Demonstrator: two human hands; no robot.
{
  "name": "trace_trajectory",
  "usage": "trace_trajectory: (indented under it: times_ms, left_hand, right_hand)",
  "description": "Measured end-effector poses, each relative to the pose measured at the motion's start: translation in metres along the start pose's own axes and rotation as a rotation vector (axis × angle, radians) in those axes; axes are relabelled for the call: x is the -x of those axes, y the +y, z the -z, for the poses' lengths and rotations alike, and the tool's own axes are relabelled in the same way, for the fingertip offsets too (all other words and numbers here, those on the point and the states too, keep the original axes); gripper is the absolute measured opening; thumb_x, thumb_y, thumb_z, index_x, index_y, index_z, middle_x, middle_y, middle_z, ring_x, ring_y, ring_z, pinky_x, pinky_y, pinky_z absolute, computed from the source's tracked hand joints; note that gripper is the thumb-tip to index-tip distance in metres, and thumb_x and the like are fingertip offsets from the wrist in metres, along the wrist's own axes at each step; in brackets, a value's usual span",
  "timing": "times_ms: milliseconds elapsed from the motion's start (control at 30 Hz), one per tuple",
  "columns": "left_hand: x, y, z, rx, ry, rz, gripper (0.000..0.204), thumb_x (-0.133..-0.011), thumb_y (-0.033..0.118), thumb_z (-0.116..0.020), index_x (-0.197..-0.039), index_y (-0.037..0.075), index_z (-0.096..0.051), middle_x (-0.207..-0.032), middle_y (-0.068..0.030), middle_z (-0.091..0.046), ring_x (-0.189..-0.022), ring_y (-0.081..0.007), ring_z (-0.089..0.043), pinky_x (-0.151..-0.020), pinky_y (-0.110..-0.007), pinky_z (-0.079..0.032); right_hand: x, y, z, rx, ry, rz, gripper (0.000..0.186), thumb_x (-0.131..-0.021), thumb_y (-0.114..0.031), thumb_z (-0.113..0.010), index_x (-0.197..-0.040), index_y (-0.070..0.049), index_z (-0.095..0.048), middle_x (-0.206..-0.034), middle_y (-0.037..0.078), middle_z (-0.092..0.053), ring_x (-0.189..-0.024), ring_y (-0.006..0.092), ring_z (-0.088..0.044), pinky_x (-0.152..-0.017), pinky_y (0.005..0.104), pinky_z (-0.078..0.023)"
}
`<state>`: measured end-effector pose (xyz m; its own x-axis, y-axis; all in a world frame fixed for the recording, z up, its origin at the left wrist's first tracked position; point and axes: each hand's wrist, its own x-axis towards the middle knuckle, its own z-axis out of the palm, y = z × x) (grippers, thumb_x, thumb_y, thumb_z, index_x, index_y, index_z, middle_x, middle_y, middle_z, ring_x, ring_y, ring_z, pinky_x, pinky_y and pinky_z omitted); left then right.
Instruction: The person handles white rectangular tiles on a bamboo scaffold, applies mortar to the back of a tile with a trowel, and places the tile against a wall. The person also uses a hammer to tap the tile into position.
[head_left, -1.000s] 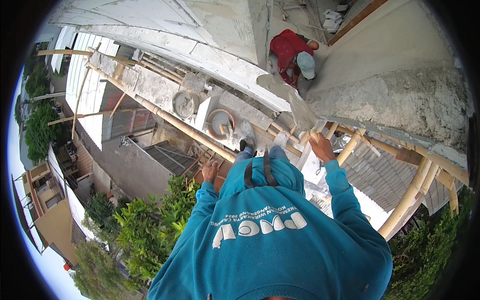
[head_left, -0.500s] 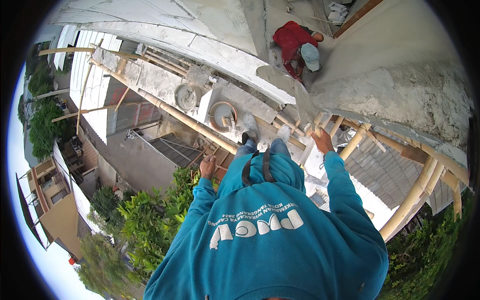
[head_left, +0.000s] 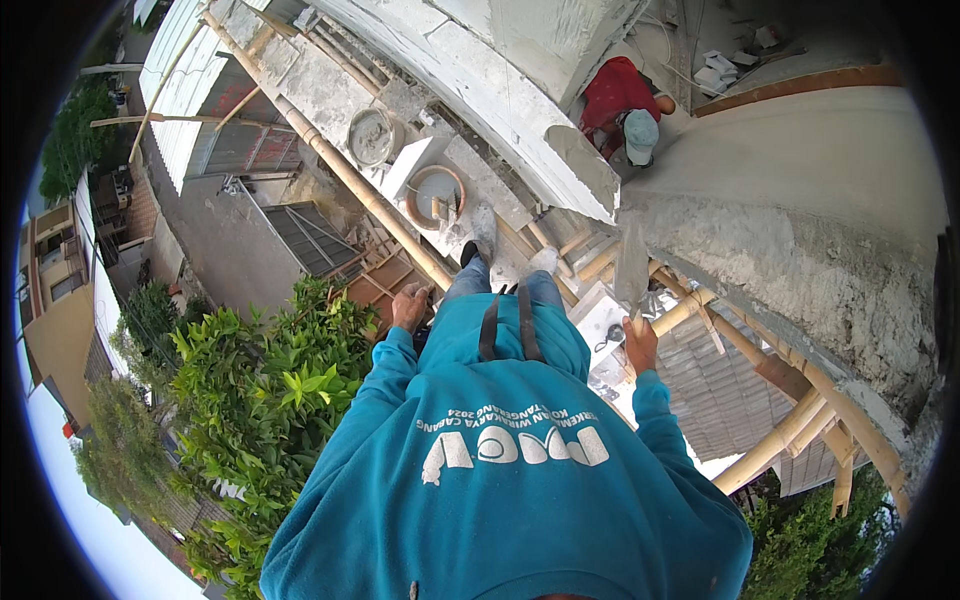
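The trowel (head_left: 631, 272) is just left of the rough concrete ledge (head_left: 790, 255), its handle wrapped by the right hand (head_left: 640, 345). It looks light and stiff, the blade probably slick, so the handle suits holding. Well left of the ledge, the left hand (head_left: 408, 308) curls; whether it holds anything I cannot tell. Unlike half a second ago, the blade points straighter ahead.

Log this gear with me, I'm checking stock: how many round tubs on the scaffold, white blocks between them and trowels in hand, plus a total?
Tubs: 2, a grey bucket and an orange-rimmed basin
White block: 1
Trowel in right hand: 1
Total: 4
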<state>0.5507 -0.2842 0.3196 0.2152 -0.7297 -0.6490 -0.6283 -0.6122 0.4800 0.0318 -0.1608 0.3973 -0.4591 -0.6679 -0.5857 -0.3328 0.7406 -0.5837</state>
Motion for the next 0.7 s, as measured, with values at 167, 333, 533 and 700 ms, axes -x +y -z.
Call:
trace_trajectory:
  times_ms: [167,333,533,700]
  left_hand:
    - [0.023,0.004,-0.019,0.195,-0.022,0.127,0.045,-0.087,0.035,-0.063,-0.118,0.002,-0.067,-0.113,-0.0191,-0.069,-0.107,-0.0306,-0.065,-0.094,-0.037,-0.049]
    - [0.031,-0.017,-0.019,0.121,-0.028,0.108,0.05,-0.089,0.033,-0.064,-0.126,0.0,-0.061,-0.109,-0.0143,-0.069,-0.094,-0.0231,-0.067,-0.08,-0.033,-0.053]
    - [0.054,-0.05,0.0,0.14,0.029,0.161,0.052,-0.09,0.034,-0.065,-0.129,0.001,-0.059,-0.11,-0.0108,-0.068,-0.09,-0.02,-0.068,-0.074,-0.032,-0.056]
    - [0.051,-0.05,-0.005,0.087,0.017,0.2,0.052,-0.089,0.034,-0.065,-0.129,0.001,-0.06,-0.111,-0.0119,-0.068,-0.097,-0.0221,-0.068,-0.076,-0.034,-0.056]
  right_hand:
    - [-0.064,-0.04,-0.003,-0.001,0.025,0.098,0.05,-0.088,-0.043,-0.069,-0.109,0.002,-0.061,-0.098,0.023,-0.067,-0.091,0.037,-0.064,-0.081,0.0433,-0.048]
    - [-0.145,-0.034,-0.01,0.247,0.188,0.645,0.055,-0.084,-0.045,-0.073,-0.111,0.002,-0.063,-0.087,0.018,-0.066,-0.076,0.0264,-0.064,-0.069,0.038,-0.052]
    - [-0.142,0.0,0.038,0.375,-0.162,0.046,0.053,-0.079,-0.035,-0.075,-0.115,0.002,-0.063,-0.108,0.025,-0.067,-0.103,0.0364,-0.064,-0.09,0.0433,-0.049]
    - [-0.103,0.069,0.058,0.522,-0.126,0.117,0.047,-0.078,-0.031,-0.075,-0.112,0.001,-0.065,-0.102,0.022,-0.069,-0.097,0.0357,-0.066,-0.086,0.043,-0.051]
